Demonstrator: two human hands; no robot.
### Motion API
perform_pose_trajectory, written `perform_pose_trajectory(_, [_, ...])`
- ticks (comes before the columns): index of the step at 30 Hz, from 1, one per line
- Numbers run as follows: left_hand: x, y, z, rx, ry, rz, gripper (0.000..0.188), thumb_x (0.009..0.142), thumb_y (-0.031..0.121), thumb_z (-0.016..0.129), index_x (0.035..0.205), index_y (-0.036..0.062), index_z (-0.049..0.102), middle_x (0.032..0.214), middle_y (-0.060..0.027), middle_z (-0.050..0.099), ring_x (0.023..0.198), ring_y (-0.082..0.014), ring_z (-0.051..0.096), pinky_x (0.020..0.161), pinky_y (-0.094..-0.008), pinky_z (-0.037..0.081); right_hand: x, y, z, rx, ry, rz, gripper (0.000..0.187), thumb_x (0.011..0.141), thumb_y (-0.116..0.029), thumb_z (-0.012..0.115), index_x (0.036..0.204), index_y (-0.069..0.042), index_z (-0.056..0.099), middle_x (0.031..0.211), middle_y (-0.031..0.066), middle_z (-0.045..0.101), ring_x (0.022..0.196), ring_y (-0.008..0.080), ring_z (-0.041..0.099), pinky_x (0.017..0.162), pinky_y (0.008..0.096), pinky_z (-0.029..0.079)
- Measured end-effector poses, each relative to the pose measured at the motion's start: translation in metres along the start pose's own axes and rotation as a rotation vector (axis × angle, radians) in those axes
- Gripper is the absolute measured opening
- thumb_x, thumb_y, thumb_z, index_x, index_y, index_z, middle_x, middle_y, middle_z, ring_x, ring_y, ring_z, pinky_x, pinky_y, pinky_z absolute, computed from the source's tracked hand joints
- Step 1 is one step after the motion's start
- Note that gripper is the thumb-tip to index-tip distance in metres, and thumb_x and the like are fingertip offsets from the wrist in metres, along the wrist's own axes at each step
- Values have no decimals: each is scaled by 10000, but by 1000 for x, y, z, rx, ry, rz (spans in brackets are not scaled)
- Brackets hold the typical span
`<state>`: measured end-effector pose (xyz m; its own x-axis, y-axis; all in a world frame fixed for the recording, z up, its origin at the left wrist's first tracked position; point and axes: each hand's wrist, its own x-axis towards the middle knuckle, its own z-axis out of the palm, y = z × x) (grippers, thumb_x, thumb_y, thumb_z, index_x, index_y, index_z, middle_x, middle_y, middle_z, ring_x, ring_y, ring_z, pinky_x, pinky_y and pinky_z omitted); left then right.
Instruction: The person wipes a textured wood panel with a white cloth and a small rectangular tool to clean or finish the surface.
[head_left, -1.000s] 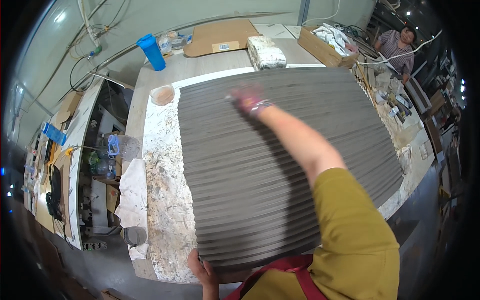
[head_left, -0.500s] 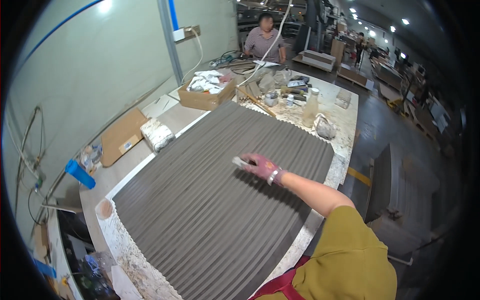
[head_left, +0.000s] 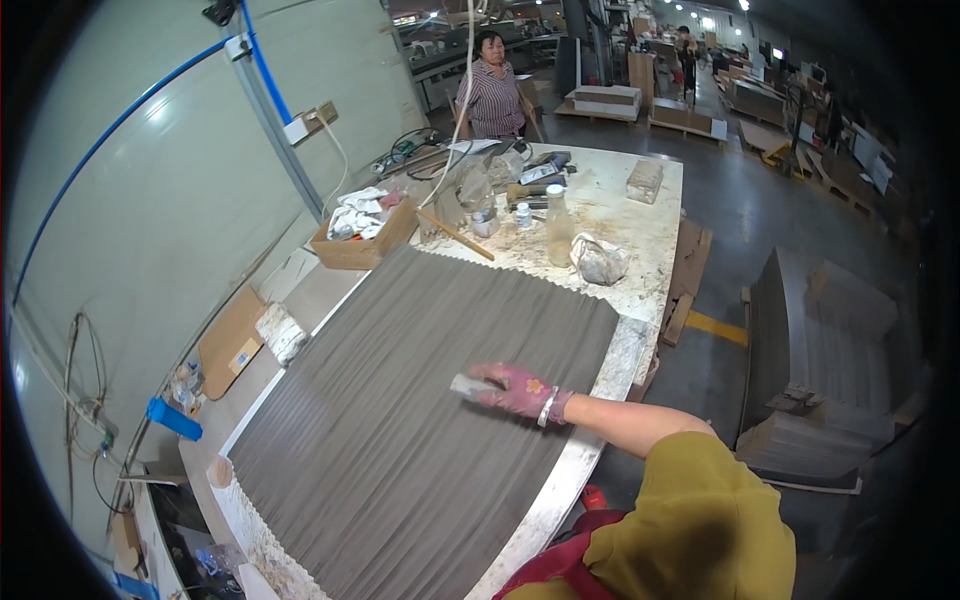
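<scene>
The right hand (head_left: 520,388), in a pink glove, has its grip clamped on a small pale block (head_left: 470,385), pressed flat to the grey ribbed slab (head_left: 400,400) near its right edge; the left hand is out of view; the slab covers most of the counter (head_left: 640,200), whose far end carries a bottle (head_left: 558,222), a cardboard box (head_left: 362,240) and a crumpled bag (head_left: 600,260); another person (head_left: 492,95) stands beyond. Judging by the long reach, the block could skid off the ribs and gouge the grooves.
</scene>
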<state>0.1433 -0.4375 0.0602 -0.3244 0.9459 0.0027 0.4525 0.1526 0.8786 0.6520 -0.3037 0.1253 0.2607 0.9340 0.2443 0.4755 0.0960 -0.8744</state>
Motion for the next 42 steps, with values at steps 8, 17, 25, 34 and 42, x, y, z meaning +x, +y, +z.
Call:
perform_pose_trajectory(8, [-44, 65, 127, 66, -293, -53, 412, 1002, 267, 453, 1286, -31, 469, 1273, -207, 499, 1152, -316, 474, 1013, -423, 367, -18, 37, -63, -24, -100, 68, 492, 883, -381, 622, 1308, -150, 530, 1245, 117, 589, 1173, 330, 538, 993, 388, 421])
perform_pose_trajectory(17, [-56, 116, 205, 142, -508, -35, 416, 996, 275, 464, 1281, -26, 481, 1260, -200, 512, 1144, -306, 486, 1005, -414, 375, -8, 76, -93, 136, -96, 13, 519, 894, -336, 631, 1338, -100, 504, 1189, 124, 604, 1067, 236, 585, 936, 344, 440])
perform_pose_trajectory(25, [-58, 129, 228, 201, -601, -48, 419, 990, 283, 474, 1276, -22, 491, 1249, -194, 524, 1137, -296, 497, 997, -406, 383, -18, 103, -96, 1005, -76, 399, 551, 899, -165, 657, 1369, 6, 426, 1088, 29, 607, 940, 69, 562, 797, 230, 473])
perform_pose_trajectory(34, [-56, 134, 238, 237, -664, -55, 422, 983, 291, 485, 1271, -18, 503, 1236, -187, 537, 1130, -286, 509, 989, -396, 392, -14, 84, -112, 950, -96, 364, 624, 868, -197, 705, 1375, 25, 417, 1108, 39, 592, 914, 58, 550, 753, 203, 458])
perform_pose_trajectory(42, [-57, 135, 244, 254, -725, -42, 426, 978, 298, 495, 1267, -14, 513, 1225, -180, 548, 1123, -277, 520, 982, -388, 399, -24, 95, -106, 934, 17, 331, 629, 843, -198, 735, 1346, 47, 447, 1191, 82, 583, 988, 97, 560, 815, 208, 465])
